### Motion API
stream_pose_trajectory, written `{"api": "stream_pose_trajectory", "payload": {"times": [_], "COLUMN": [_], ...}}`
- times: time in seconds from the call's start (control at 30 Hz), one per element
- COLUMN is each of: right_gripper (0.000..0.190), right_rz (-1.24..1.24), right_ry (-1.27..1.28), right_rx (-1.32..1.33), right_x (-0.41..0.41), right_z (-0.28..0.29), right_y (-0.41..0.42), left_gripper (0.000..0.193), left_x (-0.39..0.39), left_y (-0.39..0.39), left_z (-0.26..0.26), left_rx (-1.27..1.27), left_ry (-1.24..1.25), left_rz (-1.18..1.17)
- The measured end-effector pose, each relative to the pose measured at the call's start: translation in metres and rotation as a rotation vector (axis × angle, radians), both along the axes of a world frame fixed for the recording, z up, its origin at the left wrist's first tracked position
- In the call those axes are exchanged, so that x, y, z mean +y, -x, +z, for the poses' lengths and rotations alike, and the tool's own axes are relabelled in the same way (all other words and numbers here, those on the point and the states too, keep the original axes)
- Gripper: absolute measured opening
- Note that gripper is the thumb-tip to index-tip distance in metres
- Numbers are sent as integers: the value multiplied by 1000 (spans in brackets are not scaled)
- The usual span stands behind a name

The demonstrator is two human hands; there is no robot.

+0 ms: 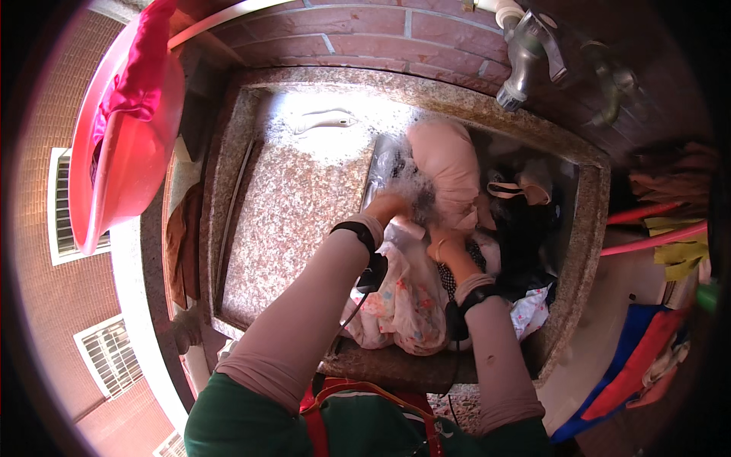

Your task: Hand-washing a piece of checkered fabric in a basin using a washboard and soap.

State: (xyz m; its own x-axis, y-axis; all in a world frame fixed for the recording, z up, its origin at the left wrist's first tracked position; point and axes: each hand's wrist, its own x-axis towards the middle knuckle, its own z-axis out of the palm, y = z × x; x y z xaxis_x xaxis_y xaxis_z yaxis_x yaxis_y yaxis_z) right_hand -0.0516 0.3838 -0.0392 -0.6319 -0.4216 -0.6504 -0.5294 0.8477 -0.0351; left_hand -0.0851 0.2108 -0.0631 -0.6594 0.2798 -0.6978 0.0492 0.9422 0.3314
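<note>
A stone laundry sink (588, 240) lies before me, with clothes and sudsy water in its right part. My left hand (390, 207) is at the foam beside a pale, floral-patterned cloth (400, 308); its fingers are partly hidden, so its grip cannot be told. My right hand (451, 248) is at the lower end of a puffed-up pale pink garment (445, 165), and its fingertips are hidden too. Black-and-white dotted cloth (477, 257) shows beside that hand. Dark fabric (519, 240) and a beige strapped piece (534, 183) lie to the right.
A white brush-like object (325, 121) rests on the sink's stone slab (302, 217). Metal taps (517, 68) stick out from the brick wall. A pink basin (125, 165) with bright pink cloth stands upper left. Brown cloth (185, 245) hangs left; more cloths (628, 365) lie right.
</note>
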Motion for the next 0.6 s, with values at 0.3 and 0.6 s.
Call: {"api": "stream_pose_trajectory", "payload": {"times": [0.3, 0.6], "right_gripper": [56, 83], "right_rz": [-965, 69], "right_ry": [1016, 933], "right_rx": [-1101, -586], "right_x": [-6, -80], "right_z": [134, 118], "right_y": [29, -111], "left_gripper": [63, 84], "left_x": [10, -110], "left_y": [-56, -127], "left_z": [60, 128], "left_rx": [-641, -237], "left_ry": [-1814, -1760], "left_rz": [1766, 1587]}}
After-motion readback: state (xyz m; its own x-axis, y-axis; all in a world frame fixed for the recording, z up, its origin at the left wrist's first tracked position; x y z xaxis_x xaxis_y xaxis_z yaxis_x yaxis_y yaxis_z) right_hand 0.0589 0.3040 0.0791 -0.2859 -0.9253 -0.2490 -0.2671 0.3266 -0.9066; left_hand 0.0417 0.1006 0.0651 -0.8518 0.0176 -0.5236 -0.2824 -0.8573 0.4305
